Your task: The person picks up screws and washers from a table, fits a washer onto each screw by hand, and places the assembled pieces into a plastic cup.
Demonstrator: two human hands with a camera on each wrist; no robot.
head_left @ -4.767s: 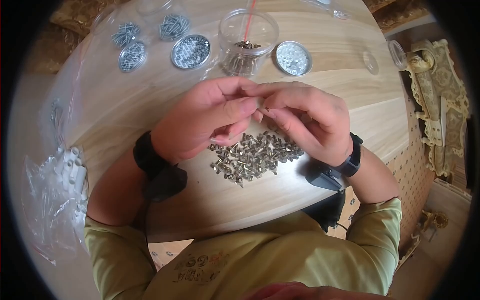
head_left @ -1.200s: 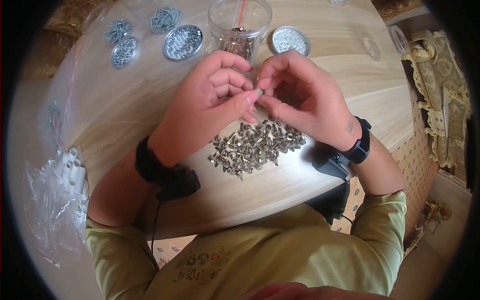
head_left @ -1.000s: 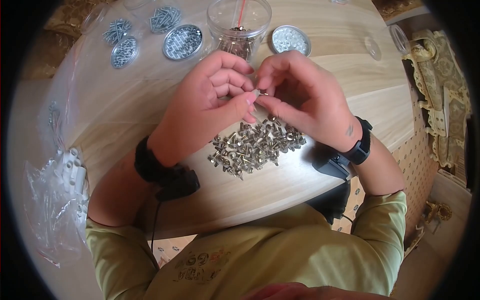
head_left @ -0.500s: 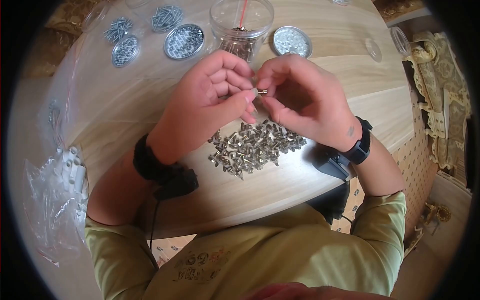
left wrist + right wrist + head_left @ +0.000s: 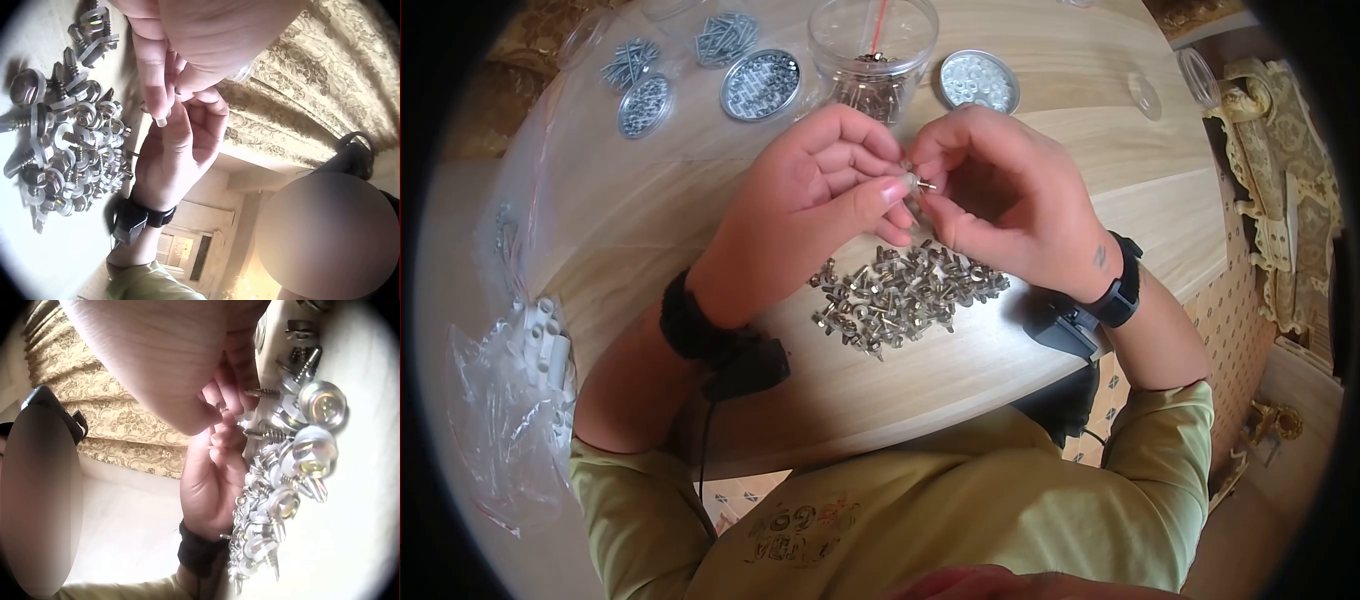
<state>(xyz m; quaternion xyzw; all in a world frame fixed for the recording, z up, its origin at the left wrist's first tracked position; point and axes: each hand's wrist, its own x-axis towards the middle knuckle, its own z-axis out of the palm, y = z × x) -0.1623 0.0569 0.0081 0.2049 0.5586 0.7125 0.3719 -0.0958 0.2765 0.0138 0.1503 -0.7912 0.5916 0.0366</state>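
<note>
Over the pile my left hand [image 5: 800, 215] pinches a small screw [image 5: 926, 185] between thumb and fingers, its shank pointing right. A pale, translucent washer [image 5: 913, 182] sits round it at the left thumb's tip. The curled forefinger and thumb of my right hand [image 5: 1020, 200] come from the other side and hold at the washer end, with the bare tip showing in the gap between them. Below both hands lies a heap of screws [image 5: 900, 310] with clear washers on them. In the right wrist view, those screws [image 5: 325, 406] show drill-like points and broad heads.
Behind the hands stands a clear jar [image 5: 825, 45] part-filled with screws. Left of it are round lids of small metal pieces [image 5: 760, 85] and long bolts [image 5: 725, 38]. A lid of clear washers [image 5: 980, 82] lies right. White tubes [image 5: 545, 340] lie in plastic at far left.
Both hands have moved away from the body since the earliest frame. The right thumb and forefinger have parted, and more of the screw's shank shows between the hands.
</note>
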